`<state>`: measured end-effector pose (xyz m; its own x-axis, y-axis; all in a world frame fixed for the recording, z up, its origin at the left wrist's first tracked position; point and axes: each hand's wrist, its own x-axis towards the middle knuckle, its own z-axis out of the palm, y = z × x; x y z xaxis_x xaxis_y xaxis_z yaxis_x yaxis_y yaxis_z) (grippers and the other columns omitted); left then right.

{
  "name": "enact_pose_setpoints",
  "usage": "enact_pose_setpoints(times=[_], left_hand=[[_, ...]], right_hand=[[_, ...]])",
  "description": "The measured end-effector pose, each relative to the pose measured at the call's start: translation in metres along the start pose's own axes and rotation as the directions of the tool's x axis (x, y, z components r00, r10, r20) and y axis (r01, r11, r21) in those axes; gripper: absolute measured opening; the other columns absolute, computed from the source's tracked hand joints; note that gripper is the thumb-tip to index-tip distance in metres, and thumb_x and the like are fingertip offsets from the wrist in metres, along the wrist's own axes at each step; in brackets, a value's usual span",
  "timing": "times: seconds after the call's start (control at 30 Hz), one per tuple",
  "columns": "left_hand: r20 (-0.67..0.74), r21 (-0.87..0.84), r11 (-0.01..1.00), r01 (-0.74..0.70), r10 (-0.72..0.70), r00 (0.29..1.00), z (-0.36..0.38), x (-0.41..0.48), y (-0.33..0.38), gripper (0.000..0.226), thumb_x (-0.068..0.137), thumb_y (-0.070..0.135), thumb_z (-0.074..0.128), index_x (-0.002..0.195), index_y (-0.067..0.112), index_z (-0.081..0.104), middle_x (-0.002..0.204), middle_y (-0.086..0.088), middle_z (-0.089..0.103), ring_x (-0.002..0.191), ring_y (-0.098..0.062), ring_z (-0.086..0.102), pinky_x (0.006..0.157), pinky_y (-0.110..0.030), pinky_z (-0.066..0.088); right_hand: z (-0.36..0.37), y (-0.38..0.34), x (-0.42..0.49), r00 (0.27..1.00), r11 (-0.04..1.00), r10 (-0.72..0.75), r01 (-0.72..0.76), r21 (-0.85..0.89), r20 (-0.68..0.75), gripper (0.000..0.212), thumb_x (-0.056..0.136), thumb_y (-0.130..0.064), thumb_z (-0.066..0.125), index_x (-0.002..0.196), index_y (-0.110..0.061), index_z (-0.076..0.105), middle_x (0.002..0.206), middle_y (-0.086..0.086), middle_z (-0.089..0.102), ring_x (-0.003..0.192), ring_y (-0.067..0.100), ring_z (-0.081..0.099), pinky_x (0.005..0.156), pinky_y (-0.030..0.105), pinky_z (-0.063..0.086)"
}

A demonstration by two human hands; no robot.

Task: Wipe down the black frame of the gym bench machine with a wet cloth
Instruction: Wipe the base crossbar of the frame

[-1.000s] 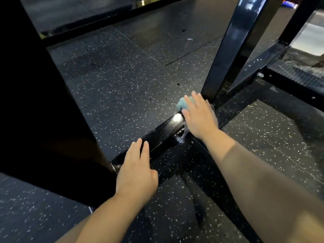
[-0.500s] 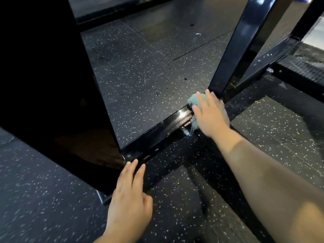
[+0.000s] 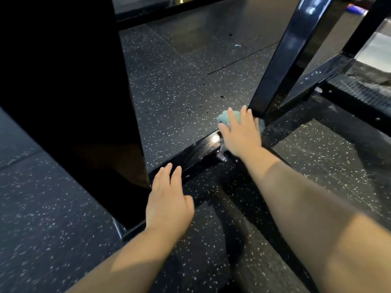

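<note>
Speckled floor (image 3: 182,85) under black frame (image 3: 190,157). Low bar glossy, wet. Right hand (image 3: 240,134), fingers straight, presses teal cloth (image 3: 224,118) flat on bar, at foot of slanted post (image 3: 281,60). Left hand (image 3: 169,199) open, fingertips resting on bar's near end.

Two hands are out: the left hand (image 3: 169,199) and the right hand (image 3: 240,134). One cloth (image 3: 225,118), pale blue, shows from under the right one. On the black frame I count one low floor bar (image 3: 190,158), two slanted posts (image 3: 281,58) rising at the right, and one grated step (image 3: 359,92) beyond them. One broad black panel (image 3: 67,81) fills the left. One speckled floor (image 3: 175,85) lies beneath.
</note>
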<state>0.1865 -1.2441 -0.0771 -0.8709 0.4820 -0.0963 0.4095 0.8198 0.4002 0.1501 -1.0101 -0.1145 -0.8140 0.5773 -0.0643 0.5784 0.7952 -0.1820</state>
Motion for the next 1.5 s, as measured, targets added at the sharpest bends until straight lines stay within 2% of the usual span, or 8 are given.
enact_pose_setpoints(times=[0.23, 0.47, 0.63, 0.83, 1.0, 1.2, 1.37, 1.5], left_hand=[[0.016, -0.015, 0.996, -0.083, 0.083, 0.996, 0.006, -0.011, -0.015, 0.064, 0.090, 0.014, 0.045, 0.149, 0.014, 0.019, 0.156, 0.001, 0.011, 0.144, -0.012, 0.002, 0.102, -0.008, -0.013], [0.056, -0.066, 0.997, -0.033, 0.037, 0.998, 0.001, -0.013, -0.014, 0.061, 0.095, 0.019, 0.039, 0.150, 0.020, 0.014, 0.155, 0.008, 0.011, 0.143, -0.007, 0.001, 0.111, -0.015, 0.001], [0.029, -0.115, 0.993, 0.026, -0.023, 0.999, -0.002, -0.010, -0.006, 0.060, 0.092, 0.014, 0.042, 0.148, 0.016, 0.021, 0.152, 0.003, 0.023, 0.141, -0.010, 0.015, 0.113, -0.020, 0.011], [0.066, -0.147, 0.988, 0.049, -0.039, 0.997, -0.005, -0.011, -0.006, 0.063, 0.093, 0.015, 0.041, 0.150, 0.018, 0.014, 0.155, 0.004, 0.018, 0.143, -0.010, 0.012, 0.115, -0.024, 0.012], [0.071, -0.088, 0.996, 0.032, -0.026, 0.997, -0.006, -0.009, -0.003, 0.063, 0.093, 0.017, 0.041, 0.150, 0.017, 0.014, 0.155, 0.003, 0.019, 0.143, -0.011, 0.012, 0.114, -0.024, 0.012], [0.093, 0.037, 0.999, 0.023, -0.026, 0.995, -0.009, -0.004, -0.001, 0.063, 0.093, 0.022, 0.039, 0.150, 0.017, 0.012, 0.153, 0.002, 0.020, 0.139, -0.014, 0.019, 0.109, -0.023, 0.022], [0.139, 0.179, 0.983, 0.036, -0.062, 0.988, -0.015, 0.007, 0.011, 0.063, 0.094, 0.030, 0.038, 0.150, 0.017, 0.012, 0.148, -0.001, 0.023, 0.131, -0.020, 0.027, 0.096, -0.028, 0.037], [0.192, 0.264, 0.965, 0.014, -0.066, 0.979, -0.017, 0.008, 0.011, 0.052, 0.094, 0.032, 0.039, 0.142, 0.017, 0.026, 0.141, -0.003, 0.028, 0.126, -0.023, 0.030, 0.092, -0.028, 0.038]], right_hand=[[0.018, -0.047, -0.083, 0.782, 0.780, -0.624, 0.622, 0.073, -0.003, 0.058, 0.098, -0.046, 0.030, 0.152, -0.025, 0.022, 0.159, 0.011, 0.015, 0.147, 0.028, 0.013, 0.117, 0.036, 0.001], [-0.001, 0.007, -0.014, 0.999, 0.994, -0.036, 0.039, 0.098, -0.034, 0.057, 0.103, -0.043, 0.025, 0.153, -0.020, 0.013, 0.160, 0.016, 0.005, 0.147, 0.029, 0.001, 0.118, 0.042, 0.004], [0.014, -0.053, -0.074, 0.876, 0.861, -0.478, 0.482, 0.166, -0.062, 0.049, 0.102, -0.021, 0.035, 0.150, -0.020, 0.027, 0.157, 0.011, 0.023, 0.146, 0.025, 0.016, 0.117, 0.032, 0.008], [-0.032, -0.036, -0.078, 0.937, 0.691, -0.340, 0.306, 0.654, -0.079, 0.035, 0.102, -0.021, 0.042, 0.136, -0.027, 0.040, 0.112, -0.016, 0.054, 0.093, -0.002, 0.055, 0.070, 0.008, 0.045], [-0.012, -0.007, -0.023, 0.969, 0.942, -0.119, 0.180, 0.282, -0.218, 0.041, 0.096, -0.019, 0.054, 0.137, -0.018, 0.051, 0.150, 0.005, 0.031, 0.138, 0.024, 0.024, 0.114, 0.032, 0.021], [0.012, -0.020, -0.030, 0.888, 0.921, -0.355, 0.386, 0.054, -0.292, 0.044, 0.093, -0.024, 0.041, 0.124, -0.001, 0.061, 0.131, 0.022, 0.056, 0.121, 0.043, 0.050, 0.104, 0.055, 0.038], [0.000, -0.016, -0.030, 0.722, 0.724, -0.687, 0.668, -0.174, -0.085, 0.055, 0.096, -0.036, 0.025, 0.143, -0.010, 0.038, 0.147, 0.012, 0.041, 0.134, 0.031, 0.038, 0.112, 0.043, 0.027], [-0.007, 0.034, 0.020, 0.942, 0.945, -0.325, 0.321, -0.063, -0.079, 0.048, 0.102, -0.024, 0.038, 0.144, -0.001, 0.035, 0.152, 0.021, 0.029, 0.140, 0.037, 0.025, 0.115, 0.040, 0.014]])
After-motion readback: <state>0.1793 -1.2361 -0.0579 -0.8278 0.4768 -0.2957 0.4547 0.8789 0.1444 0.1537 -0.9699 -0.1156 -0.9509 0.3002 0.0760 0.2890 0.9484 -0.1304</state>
